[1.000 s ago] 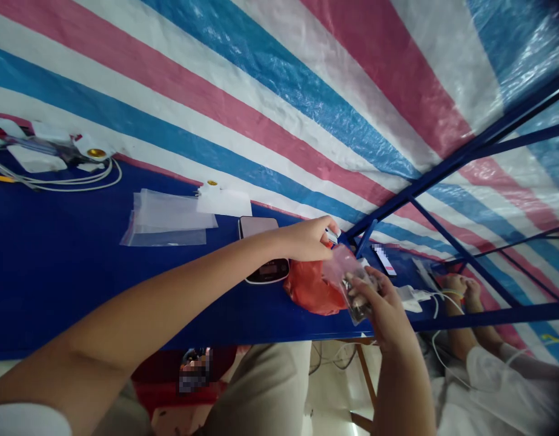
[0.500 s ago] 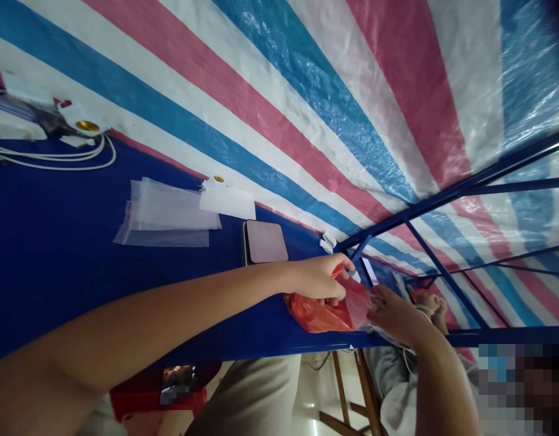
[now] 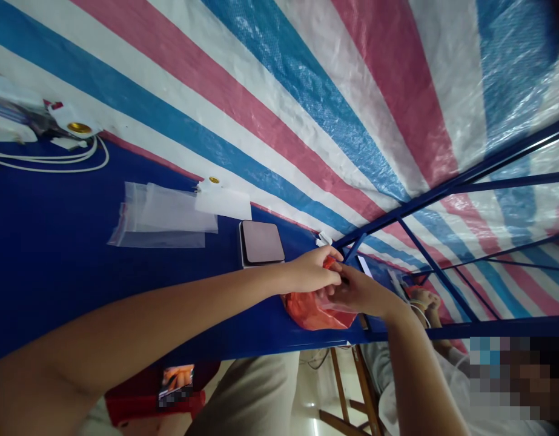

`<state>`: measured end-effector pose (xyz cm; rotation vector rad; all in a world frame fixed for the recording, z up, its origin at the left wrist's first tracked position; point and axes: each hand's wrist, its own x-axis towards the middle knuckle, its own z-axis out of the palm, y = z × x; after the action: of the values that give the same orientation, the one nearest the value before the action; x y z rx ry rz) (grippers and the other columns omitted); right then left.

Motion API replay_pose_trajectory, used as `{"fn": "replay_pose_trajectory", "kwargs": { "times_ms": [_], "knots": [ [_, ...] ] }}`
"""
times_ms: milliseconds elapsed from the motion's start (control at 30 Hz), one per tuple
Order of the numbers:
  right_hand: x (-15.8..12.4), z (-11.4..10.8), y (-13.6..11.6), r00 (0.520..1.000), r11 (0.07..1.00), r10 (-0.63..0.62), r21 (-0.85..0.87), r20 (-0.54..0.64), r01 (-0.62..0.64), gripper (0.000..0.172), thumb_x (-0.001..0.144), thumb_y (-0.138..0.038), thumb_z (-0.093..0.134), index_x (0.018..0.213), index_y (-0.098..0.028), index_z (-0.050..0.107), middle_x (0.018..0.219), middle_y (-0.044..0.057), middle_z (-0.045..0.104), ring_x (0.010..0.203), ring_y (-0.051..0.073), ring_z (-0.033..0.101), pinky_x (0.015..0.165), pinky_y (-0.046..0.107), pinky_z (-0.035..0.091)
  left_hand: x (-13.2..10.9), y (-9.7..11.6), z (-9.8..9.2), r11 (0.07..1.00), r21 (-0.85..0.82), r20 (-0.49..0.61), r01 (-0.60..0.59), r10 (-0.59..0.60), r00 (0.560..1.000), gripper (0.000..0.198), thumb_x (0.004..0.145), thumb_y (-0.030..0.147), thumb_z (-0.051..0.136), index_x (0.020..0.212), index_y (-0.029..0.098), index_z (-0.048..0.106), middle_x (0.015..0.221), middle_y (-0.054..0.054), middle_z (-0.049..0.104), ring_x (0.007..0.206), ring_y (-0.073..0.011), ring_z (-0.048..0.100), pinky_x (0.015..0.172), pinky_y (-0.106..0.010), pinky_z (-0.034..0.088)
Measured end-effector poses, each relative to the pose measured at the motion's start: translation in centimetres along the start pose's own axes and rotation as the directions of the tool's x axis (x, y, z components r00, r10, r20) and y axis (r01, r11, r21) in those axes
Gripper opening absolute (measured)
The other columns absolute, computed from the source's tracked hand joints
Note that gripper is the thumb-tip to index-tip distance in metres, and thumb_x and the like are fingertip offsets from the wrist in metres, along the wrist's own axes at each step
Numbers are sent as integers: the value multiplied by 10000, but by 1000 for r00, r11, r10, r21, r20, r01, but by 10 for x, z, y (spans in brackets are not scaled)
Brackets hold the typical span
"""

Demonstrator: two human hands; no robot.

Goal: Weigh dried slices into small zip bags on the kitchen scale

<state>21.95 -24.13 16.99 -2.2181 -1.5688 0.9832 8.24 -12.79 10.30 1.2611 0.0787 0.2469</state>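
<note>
A crumpled, translucent red plastic bag (image 3: 318, 316) lies on the blue tabletop near its front edge. My left hand (image 3: 312, 270) is closed on its upper part, and a bit of red plastic shows between thumb and fingers. Against those fingers, over the mouth of the bag, is my right hand (image 3: 358, 290). Its fingers are bunched together, and what they hold is hidden. Just behind my left wrist sits a flat box with a pinkish-grey top (image 3: 262, 241).
Clear zip bags (image 3: 170, 209) and a white paper (image 3: 224, 201) lie left of the box. White cables (image 3: 74, 158) are at the far left. A blue metal frame (image 3: 397, 212) rises at right, with another person's hands (image 3: 422, 297) beyond it. A red stool (image 3: 147, 409) stands below.
My right hand has moved left from the far end of the red bag to my left hand. The bag looks more bunched up. The view has shifted slightly.
</note>
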Motion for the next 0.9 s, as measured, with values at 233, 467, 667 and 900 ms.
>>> {"fn": "replay_pose_trajectory", "kwargs": {
  "times_ms": [233,467,667,900],
  "knots": [
    [-5,8,10,977,977,-29,-210,-212,-17,584,732,-230,728,1300,-248,594,1087,51,735,848,222,710,742,328,568,4,-17,-13,740,648,-134,-181,345,929,437,751,80,671,1169,153,567,1138,-114,686,1074,-265,653,892,-348,513],
    [-16,19,23,955,955,-56,-293,-291,-33,579,767,-290,728,1307,-260,523,1225,78,695,1005,252,707,838,354,547,5,-25,-15,500,841,-5,-205,387,922,136,874,81,558,884,168,662,952,-66,702,925,-238,663,785,-324,469],
    [-2,24,19,947,857,-60,-503,-316,-113,406,764,-251,739,1134,-221,575,962,56,738,868,261,715,685,299,466,8,-27,-8,488,832,20,-264,449,893,145,917,125,530,872,177,658,931,-51,689,898,-205,648,781,-304,452],
    [13,26,17,942,775,-117,-622,-316,-113,228,779,-187,692,981,-205,587,840,68,729,762,262,706,602,275,368,7,-26,-8,562,755,46,-339,470,882,26,863,188,628,851,170,614,875,-52,659,816,-185,620,740,-288,448]
  ]
}}
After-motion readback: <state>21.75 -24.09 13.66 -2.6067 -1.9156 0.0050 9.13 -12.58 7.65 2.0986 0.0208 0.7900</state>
